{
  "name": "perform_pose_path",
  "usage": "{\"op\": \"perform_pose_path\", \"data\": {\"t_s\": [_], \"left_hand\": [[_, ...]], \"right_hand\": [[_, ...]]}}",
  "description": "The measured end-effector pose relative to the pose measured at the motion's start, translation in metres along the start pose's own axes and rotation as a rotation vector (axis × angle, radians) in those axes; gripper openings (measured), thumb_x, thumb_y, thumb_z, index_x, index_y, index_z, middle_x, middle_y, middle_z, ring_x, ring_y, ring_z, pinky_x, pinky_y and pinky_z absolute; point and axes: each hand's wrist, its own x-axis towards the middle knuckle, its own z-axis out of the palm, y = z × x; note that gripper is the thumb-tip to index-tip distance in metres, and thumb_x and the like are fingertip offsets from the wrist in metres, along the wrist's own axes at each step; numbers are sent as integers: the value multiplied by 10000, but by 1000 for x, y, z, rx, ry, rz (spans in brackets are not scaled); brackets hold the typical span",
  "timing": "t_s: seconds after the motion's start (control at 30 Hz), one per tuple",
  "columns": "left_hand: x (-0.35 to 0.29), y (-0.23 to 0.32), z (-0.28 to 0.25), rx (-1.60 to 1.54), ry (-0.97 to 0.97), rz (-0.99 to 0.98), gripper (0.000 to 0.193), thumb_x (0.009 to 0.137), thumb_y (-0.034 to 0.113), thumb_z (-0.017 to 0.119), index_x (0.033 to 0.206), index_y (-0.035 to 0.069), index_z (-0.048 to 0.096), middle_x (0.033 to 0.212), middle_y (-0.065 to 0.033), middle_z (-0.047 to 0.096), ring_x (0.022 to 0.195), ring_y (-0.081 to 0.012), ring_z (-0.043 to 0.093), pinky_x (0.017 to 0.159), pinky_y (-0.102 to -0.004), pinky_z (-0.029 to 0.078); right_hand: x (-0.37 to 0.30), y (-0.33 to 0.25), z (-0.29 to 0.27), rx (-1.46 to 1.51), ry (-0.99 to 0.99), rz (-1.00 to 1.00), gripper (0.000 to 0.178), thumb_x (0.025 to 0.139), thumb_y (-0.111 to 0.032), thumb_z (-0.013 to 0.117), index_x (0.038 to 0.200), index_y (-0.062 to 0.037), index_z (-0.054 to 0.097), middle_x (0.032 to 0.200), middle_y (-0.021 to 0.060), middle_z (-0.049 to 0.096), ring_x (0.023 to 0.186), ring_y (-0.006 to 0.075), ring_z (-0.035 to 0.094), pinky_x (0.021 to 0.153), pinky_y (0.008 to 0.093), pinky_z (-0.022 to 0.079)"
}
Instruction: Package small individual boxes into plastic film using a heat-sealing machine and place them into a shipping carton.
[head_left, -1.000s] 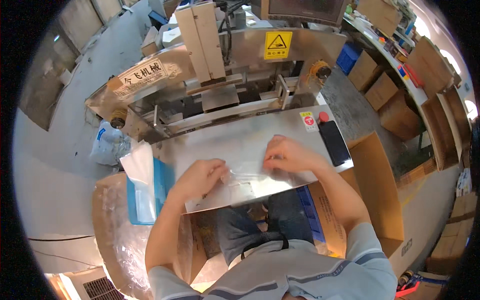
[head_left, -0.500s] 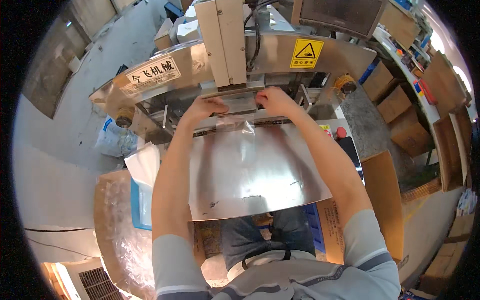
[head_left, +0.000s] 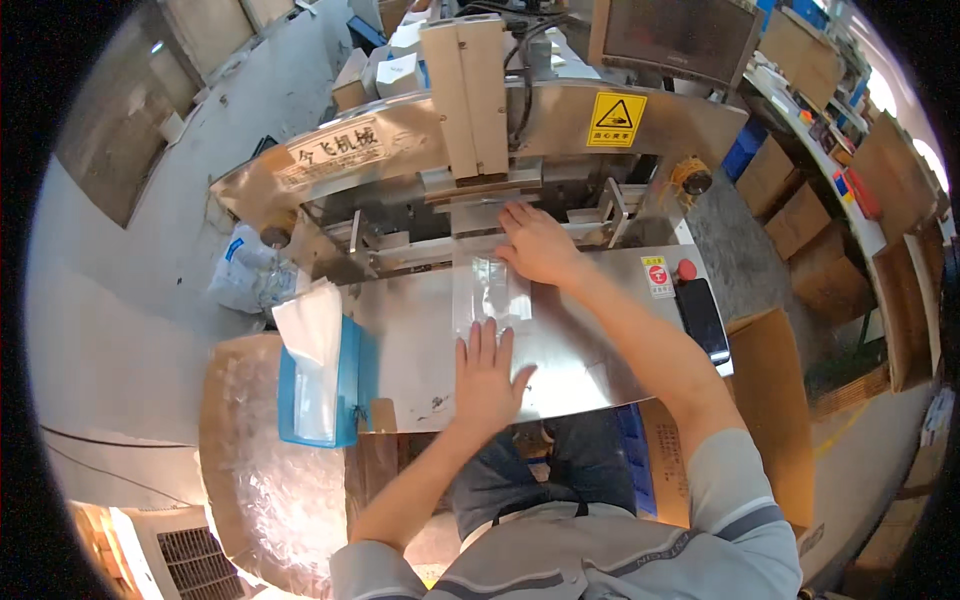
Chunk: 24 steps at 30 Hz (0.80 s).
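A clear plastic bag lies lengthwise on the shiny metal worktop, its far end reaching toward the bar of a press-like machine. My left hand is open, with spread fingers resting at the near end of the bag. Farther up, my right hand is open too. Its fingers stretch across the far part of the bag, close to the machine's bar. Whatever lies under the right fingers is partly hidden.
Left of the worktop stands a blue bin with white sheets in it, beside a carton of clear plastic bags. A red button and a black phone are at the right edge. Open cardboard stands at right.
My left hand has left the machine's bar and come back to the near end of the bag. My right hand has opened and moved slightly nearer. The bag now lies flatter.
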Motion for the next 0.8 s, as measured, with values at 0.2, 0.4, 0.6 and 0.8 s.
{"op": "perform_pose_path", "data": {"t_s": [0.2, 0.4, 0.6, 0.8], "left_hand": [[-15, 8, 0, -10, 70, -13, 583, 928, 403, 662, 1338, 0, 563, 1408, -261, 492, 1364, -444, 411, 1118, -628, 294], [-19, 6, 2, -6, 104, 8, 559, 921, 396, 669, 1304, -1, 574, 1385, -227, 528, 1341, -398, 448, 1111, -613, 311], [-20, 7, 4, -18, 135, 8, 558, 908, 369, 687, 1293, -18, 569, 1342, -218, 563, 1306, -383, 482, 1105, -604, 323], [-21, 6, 3, -40, 127, -15, 574, 900, 351, 700, 1304, -30, 554, 1343, -228, 556, 1293, -391, 485, 1100, -605, 329]], "right_hand": [[-1, -5, 0, -41, -51, 15, 586, 936, -338, 627, 1391, 12, 510, 1491, 216, 480, 1404, 366, 429, 1150, 493, 348], [-6, -9, -1, -11, -24, 36, 585, 928, -307, 640, 1412, -13, 495, 1491, 210, 481, 1399, 344, 437, 1132, 544, 349], [-2, -8, -4, -24, 112, -3, 502, 927, -290, 642, 1333, -13, 540, 1396, 201, 564, 1314, 343, 516, 1081, 559, 378], [12, -11, -18, -20, 61, 26, 432, 947, -293, 619, 1273, -14, 566, 1252, 192, 651, 1210, 356, 583, 1063, 568, 388]]}}
